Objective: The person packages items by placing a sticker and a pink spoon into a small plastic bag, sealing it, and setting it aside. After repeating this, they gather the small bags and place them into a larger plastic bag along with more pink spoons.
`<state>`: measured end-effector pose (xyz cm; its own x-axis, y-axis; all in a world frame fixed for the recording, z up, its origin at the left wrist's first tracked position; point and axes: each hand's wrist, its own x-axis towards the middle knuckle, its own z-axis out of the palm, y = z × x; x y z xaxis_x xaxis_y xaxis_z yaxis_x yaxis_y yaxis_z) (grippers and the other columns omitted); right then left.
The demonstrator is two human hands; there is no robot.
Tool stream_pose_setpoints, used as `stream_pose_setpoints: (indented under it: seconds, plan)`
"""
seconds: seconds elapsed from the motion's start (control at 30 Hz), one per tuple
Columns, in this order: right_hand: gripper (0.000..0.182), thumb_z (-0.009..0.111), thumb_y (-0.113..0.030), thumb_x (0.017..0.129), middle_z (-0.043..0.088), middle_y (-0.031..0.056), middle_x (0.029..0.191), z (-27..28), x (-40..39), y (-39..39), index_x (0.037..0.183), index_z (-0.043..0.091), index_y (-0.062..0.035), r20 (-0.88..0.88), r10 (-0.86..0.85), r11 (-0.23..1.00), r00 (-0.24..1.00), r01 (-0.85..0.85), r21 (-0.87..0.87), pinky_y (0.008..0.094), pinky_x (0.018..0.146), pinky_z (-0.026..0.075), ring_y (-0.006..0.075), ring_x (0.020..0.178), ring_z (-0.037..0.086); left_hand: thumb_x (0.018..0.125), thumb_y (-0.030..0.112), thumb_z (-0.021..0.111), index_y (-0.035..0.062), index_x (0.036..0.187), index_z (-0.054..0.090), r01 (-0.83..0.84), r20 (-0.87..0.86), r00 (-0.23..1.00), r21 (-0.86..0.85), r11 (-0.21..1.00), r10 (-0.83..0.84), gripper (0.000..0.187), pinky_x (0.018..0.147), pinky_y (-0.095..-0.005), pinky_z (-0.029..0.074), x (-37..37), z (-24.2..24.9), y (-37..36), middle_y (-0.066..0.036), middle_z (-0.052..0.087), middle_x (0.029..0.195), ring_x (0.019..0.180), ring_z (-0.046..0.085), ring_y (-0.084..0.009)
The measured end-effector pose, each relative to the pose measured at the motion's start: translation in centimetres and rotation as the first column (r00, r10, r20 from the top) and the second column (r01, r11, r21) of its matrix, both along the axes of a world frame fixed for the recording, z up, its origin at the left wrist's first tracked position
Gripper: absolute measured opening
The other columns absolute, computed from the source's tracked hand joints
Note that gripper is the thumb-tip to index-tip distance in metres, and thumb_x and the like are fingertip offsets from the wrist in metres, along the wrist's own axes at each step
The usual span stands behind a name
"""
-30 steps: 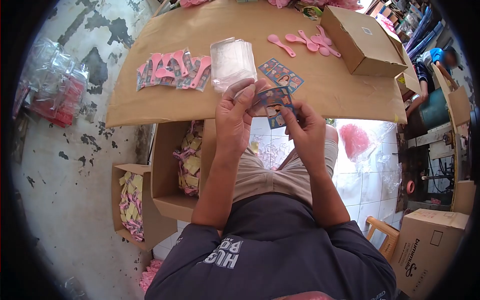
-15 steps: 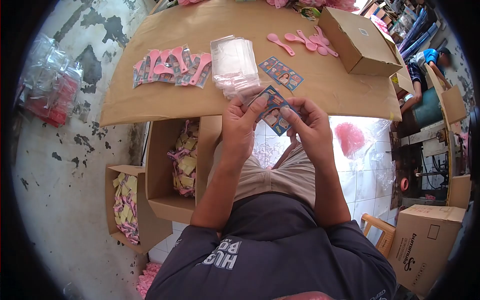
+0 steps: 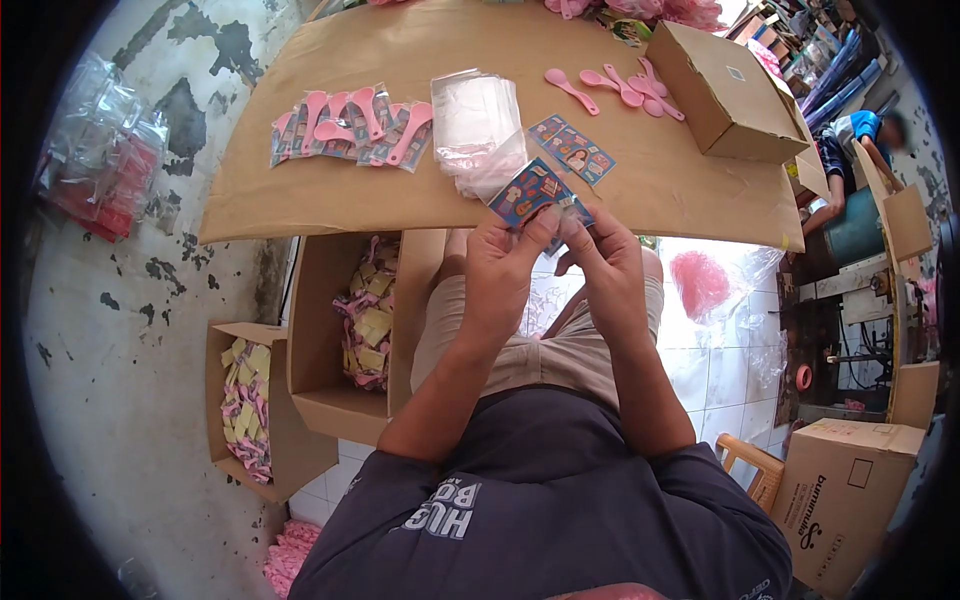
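Observation:
A dark blue printed card (image 3: 532, 192) is held over the table's front edge, its picture side up. My left hand (image 3: 503, 262) pinches its lower edge with the thumb on top. My right hand (image 3: 607, 258) is closed at the card's right corner, thumb next to the left thumb. Something clear like plastic film shows around the fingertips, but its outline is hard to make out. Just beyond the hands lies a stack of clear plastic bags (image 3: 478, 125). More blue cards (image 3: 575, 150) rest to its right.
Bagged pink spoons with cards (image 3: 350, 125) lie at the table's left. Loose pink spoons (image 3: 625, 88) sit beside a cardboard box (image 3: 725, 95). Below left, open cartons (image 3: 335, 410) hold filled packs. Another person (image 3: 850, 140) is at the far right.
The card has turned from slanting down to the right to slanting up to the right, and sits slightly further left. Both hands have shifted with it, thumbs now close together.

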<state>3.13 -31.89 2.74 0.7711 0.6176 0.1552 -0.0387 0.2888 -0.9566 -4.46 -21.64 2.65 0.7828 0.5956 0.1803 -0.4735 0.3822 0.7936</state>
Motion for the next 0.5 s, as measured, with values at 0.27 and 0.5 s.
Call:
stream_pose_setpoints:
  seconds: [0.27,0.5]
  plan:
    - [0.017,0.071,-0.014,0.097,0.069,0.0023,0.085,0.0,-0.3,-1.5,0.104,0.067,0.0006,-0.137,0.102,0.99,0.985,-0.115,-0.087,0.0222,0.058,0.047,0.0036,0.068,0.058,0.103,0.001,0.049,0.0088,0.158,0.029,0.097,0.223,0.973,-0.14,0.985,-0.064,0.06,0.112,-0.0447,0.047,0.2,2.7,1.4,-0.025,0.052,0.147,0.139,0.049,-0.0333]
    - [0.013,0.075,-0.012,0.095,0.067,-0.0001,0.082,0.1,-1.0,-0.9,0.094,0.064,-0.0039,-0.084,0.045,0.998,0.995,-0.048,-0.045,0.0203,0.062,0.044,0.0025,0.071,0.057,0.104,0.002,0.046,0.012,0.159,0.028,0.264,0.36,0.918,-0.244,0.933,-0.165,0.059,0.108,-0.0474,0.052,0.7,2.5,0.9,-0.027,0.057,0.137,0.128,0.059,-0.0344]
